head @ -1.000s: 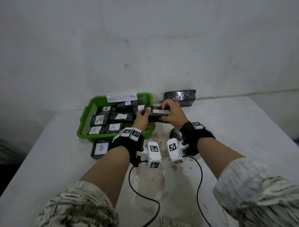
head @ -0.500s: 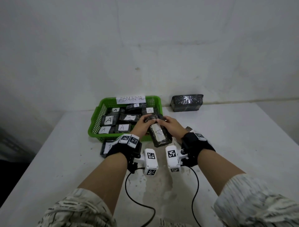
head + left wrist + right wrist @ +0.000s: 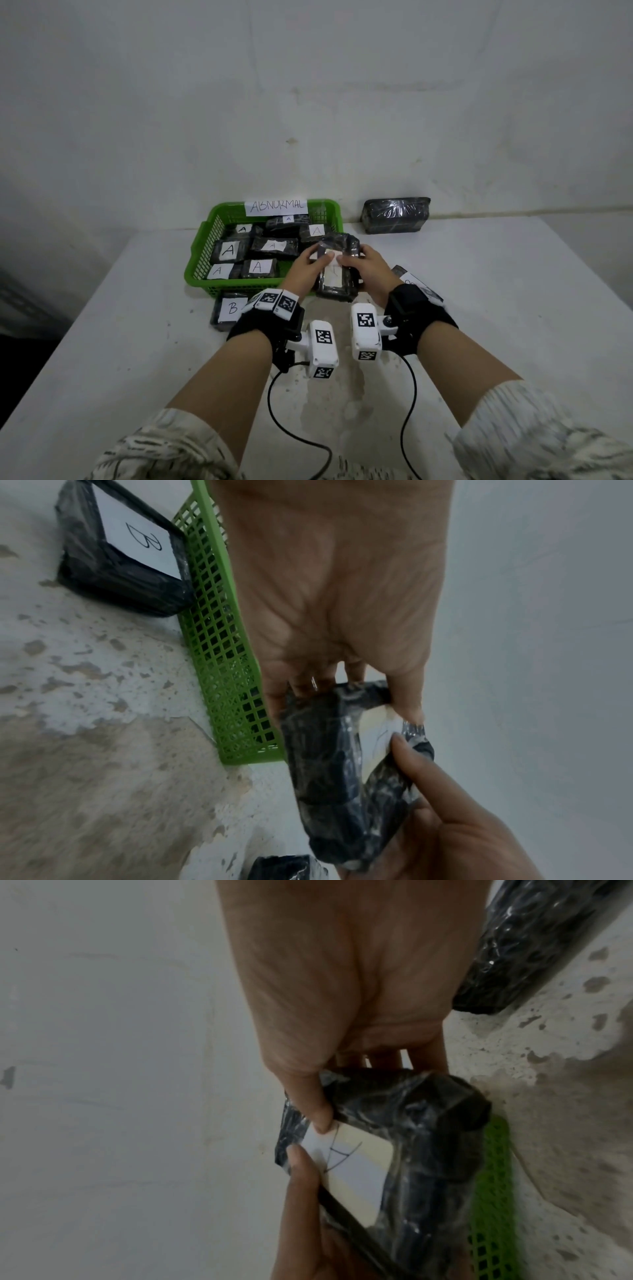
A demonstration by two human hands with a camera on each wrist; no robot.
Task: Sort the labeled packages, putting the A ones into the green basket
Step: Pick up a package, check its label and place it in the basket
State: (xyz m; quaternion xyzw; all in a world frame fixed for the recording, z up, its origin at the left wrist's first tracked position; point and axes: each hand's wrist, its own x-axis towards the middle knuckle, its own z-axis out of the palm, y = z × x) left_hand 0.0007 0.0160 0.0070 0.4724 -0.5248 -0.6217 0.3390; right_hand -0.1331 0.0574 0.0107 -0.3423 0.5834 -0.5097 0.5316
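I hold a black plastic-wrapped package (image 3: 337, 270) with both hands, above the table by the near right corner of the green basket (image 3: 202, 270). Its white label faces up, and in the right wrist view the label (image 3: 356, 1172) reads A. My left hand (image 3: 305, 270) grips the package's left side, thumb on the label. My right hand (image 3: 364, 270) grips the right side, thumb on top. The package (image 3: 342, 764) fills the left wrist view between both hands. Several packages labeled A (image 3: 228, 250) lie in the basket.
A package labeled B (image 3: 231, 310) lies on the table against the basket's front wall. Another labeled package (image 3: 414, 282) lies behind my right wrist, partly hidden. A large black wrapped block (image 3: 395, 215) stands at the wall. A sign reading ABNORMAL (image 3: 276, 206) hangs on the basket's back rim.
The package has turned from lying crosswise in both hands to lengthwise with its label up, and has come down and nearer to me beside the basket's corner.
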